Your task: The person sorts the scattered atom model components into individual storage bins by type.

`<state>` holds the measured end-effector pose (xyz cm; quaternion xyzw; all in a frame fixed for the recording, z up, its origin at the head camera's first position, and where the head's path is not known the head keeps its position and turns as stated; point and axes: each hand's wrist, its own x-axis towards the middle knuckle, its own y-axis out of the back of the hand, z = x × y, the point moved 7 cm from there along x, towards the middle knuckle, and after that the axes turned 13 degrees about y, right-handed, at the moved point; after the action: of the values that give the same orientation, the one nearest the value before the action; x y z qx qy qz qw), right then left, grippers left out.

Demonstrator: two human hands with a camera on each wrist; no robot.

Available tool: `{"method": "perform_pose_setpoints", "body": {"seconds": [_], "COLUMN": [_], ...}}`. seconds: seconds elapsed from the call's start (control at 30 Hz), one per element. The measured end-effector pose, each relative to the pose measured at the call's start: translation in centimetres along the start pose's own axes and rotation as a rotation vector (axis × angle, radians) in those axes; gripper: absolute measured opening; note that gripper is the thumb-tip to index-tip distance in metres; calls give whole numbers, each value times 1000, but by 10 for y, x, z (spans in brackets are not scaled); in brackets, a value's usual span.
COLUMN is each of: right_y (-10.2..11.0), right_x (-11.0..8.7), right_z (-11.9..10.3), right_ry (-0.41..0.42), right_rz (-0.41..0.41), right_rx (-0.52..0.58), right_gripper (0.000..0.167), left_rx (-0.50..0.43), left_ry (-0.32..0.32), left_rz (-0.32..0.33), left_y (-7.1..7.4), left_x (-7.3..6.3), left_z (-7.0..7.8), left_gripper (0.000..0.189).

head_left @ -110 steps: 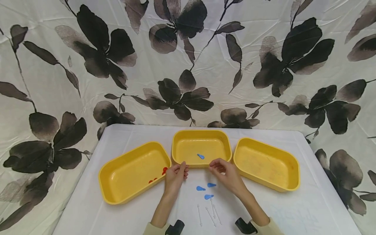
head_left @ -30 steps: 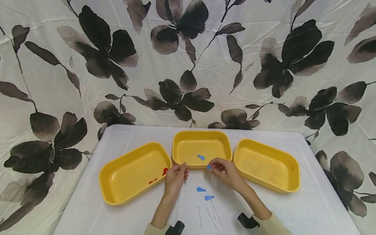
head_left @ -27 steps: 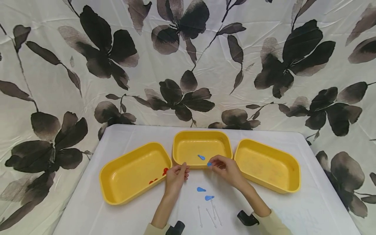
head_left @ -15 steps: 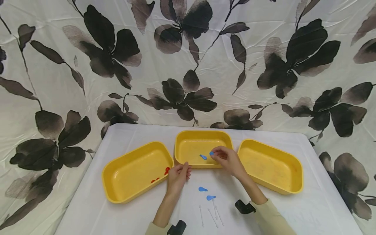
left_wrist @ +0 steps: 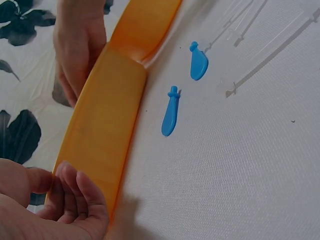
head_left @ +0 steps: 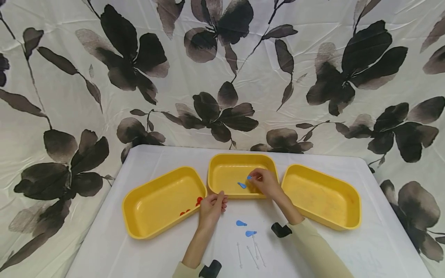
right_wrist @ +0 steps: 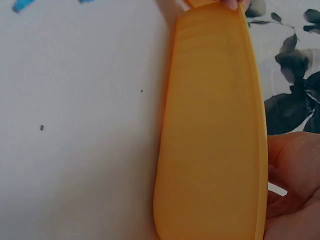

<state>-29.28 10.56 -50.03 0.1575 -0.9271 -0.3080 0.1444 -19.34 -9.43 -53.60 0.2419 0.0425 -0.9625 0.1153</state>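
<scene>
My left hand (head_left: 210, 210) pinches the near rim of the middle yellow tray (head_left: 240, 157) at its left corner; the left wrist view shows the thumb and curled fingers (left_wrist: 82, 195) at that rim. Inside this tray my right hand (head_left: 267, 183) holds a small blue teardrop-shaped plastic piece (head_left: 248, 177) at its fingertips. Just left of that hand, another blue piece (head_left: 242, 185) lies on the tray floor. In the right wrist view the tray wall (right_wrist: 212, 125) hides the fingertips. Two more blue pieces, one nearer (head_left: 250, 233) and one farther (head_left: 241, 223), lie on the white table.
Several thin clear sticks (head_left: 252, 256) lie on the table in front of the blue pieces. The left yellow tray (head_left: 153, 185) has several small red pieces (head_left: 199, 200) along its near right side. A right yellow tray (head_left: 323, 197) stands beside the middle one. Floral cloth hangs behind.
My right hand has picked up a blue piece from the table and carried it over the near rim into the middle tray. The left hand has stayed at the rim.
</scene>
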Motion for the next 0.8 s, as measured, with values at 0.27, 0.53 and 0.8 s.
{"method": "perform_pose_setpoints", "body": {"seconds": [0.27, 0.53, 0.8], "right_y": [-10, -13, -10], "right_x": [10, 11, 9], "right_z": [10, 13, 7], "right_ry": [-51, -92, -63], "right_rz": [-96, -118, -98], "right_rx": [-97, -98, -98], "right_gripper": [6, 8, 12], "left_rx": [5, 5, 2], "left_ry": [2, 25, 5], "left_rz": [-1, 6, 2], "left_y": [0, -1, 0], "left_x": [1, 1, 1], "left_z": [-2, -4, -2], "left_gripper": [33, 33, 32]}}
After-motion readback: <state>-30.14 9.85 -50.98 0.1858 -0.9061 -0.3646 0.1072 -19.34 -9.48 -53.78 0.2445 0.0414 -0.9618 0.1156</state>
